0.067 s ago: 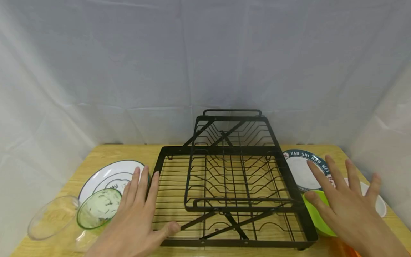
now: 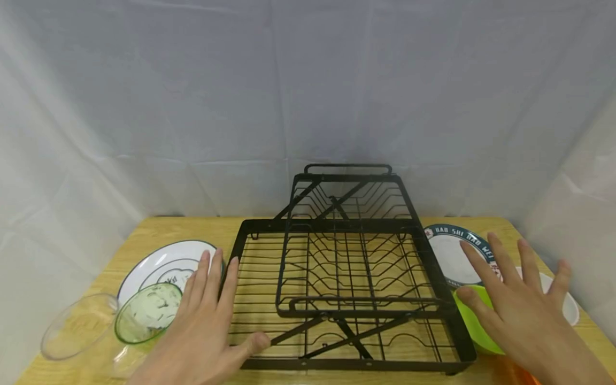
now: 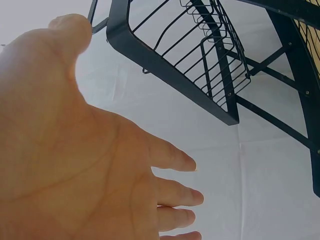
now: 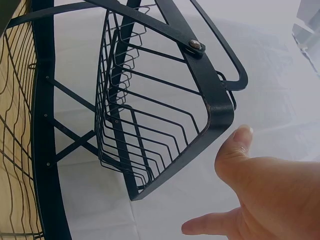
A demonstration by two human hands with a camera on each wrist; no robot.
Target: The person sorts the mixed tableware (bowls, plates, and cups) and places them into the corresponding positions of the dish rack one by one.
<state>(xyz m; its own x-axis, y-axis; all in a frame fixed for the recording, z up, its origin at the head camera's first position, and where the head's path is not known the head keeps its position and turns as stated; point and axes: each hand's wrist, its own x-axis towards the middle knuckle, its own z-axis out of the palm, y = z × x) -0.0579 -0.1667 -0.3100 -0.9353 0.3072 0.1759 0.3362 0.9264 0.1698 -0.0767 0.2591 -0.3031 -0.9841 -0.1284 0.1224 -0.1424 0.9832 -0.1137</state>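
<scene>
A black two-tier wire dish rack stands on the wooden table, its smaller upper basket raised on crossed struts over the wide lower tray. Beside the rack's left side my left hand is held palm down, fingers straight, thumb reaching over the front left corner. On the other side my right hand hovers with fingers spread and grips nothing. Beneath it lie a bright green bowl and a white dish, both partly hidden. Each wrist view shows a bare palm near the rack's basket.
Left of the rack are a white dark-rimmed plate, a green-rimmed clear bowl and a clear glass vessel. A plate with a lettered dark rim lies at the right. Something orange shows below. White cloth hangs behind.
</scene>
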